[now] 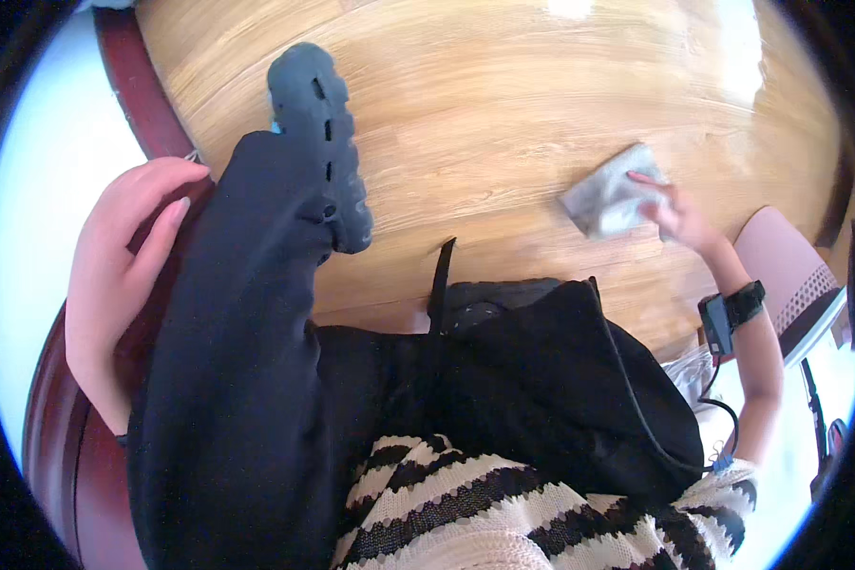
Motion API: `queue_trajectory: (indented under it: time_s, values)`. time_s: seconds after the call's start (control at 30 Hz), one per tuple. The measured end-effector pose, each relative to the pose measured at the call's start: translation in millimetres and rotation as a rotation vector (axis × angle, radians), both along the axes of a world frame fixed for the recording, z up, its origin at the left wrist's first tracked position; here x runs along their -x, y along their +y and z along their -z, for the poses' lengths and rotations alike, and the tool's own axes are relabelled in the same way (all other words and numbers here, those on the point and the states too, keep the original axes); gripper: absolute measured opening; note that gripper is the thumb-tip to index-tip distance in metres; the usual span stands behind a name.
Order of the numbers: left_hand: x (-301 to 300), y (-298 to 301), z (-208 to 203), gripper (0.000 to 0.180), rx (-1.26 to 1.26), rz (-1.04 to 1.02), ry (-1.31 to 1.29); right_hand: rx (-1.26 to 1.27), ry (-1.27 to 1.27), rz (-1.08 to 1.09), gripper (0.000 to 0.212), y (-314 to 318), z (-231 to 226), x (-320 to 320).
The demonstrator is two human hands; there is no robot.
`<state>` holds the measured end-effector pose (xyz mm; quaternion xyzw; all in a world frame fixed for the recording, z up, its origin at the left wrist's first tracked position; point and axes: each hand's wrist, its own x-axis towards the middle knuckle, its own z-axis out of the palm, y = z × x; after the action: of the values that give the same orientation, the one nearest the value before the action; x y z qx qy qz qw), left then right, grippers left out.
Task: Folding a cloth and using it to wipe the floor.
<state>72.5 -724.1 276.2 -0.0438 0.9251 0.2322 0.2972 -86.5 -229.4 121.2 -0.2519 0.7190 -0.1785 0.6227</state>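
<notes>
On the wooden floor [475,123], at the right, lies a folded light grey cloth [606,201]. My right hand [673,214] is on its right side, with fingers pressed over it and slightly blurred by motion. At the far left, my left hand [128,242] is held beside my bent knee, close to dark red wood. Its fingers curve loosely with the thumb apart, and I see nothing held in it. The lower fingers of that hand are partly hidden.
Between my hands are my black-trousered leg [247,304] and a dark grey shoe [318,142]. A dark red wooden edge [138,81] runs along the upper left. At the right stand a pink object with a perforated patch [779,252] and some clear crumpled plastic [689,370].
</notes>
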Motion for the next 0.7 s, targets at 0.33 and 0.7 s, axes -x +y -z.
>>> queue_trajectory:
  time_s: [0.33,0.7]
  values:
    - [-2,-6,8,0.021,-0.005,0.027,0.012,0.504,-0.936,1.579,0.056,-26,9,1]
    - [0,-8,13,0.021,-0.008,0.057,0.012,0.539,0.037,1.463,0.063,-84,-44,62]
